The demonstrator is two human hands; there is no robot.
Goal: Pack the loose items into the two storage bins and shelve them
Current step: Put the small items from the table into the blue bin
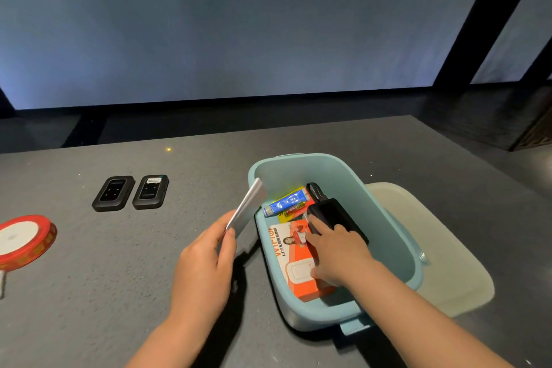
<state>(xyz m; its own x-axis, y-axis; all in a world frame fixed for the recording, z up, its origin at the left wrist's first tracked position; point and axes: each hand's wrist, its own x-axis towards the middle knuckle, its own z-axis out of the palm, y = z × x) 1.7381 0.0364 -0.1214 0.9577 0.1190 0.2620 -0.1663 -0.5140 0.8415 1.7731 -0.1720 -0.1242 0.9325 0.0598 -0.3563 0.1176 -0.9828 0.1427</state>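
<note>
Blue bin (397, 227) is being filled: black device (334, 215) is pressed down by right hand (337, 251), white booklet (248, 206) pinched in left hand (206, 260) probably goes in next

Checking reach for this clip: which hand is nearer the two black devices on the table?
Left. The left hand is just right of the black devices; the right hand is farther right, inside the blue bin.
</note>
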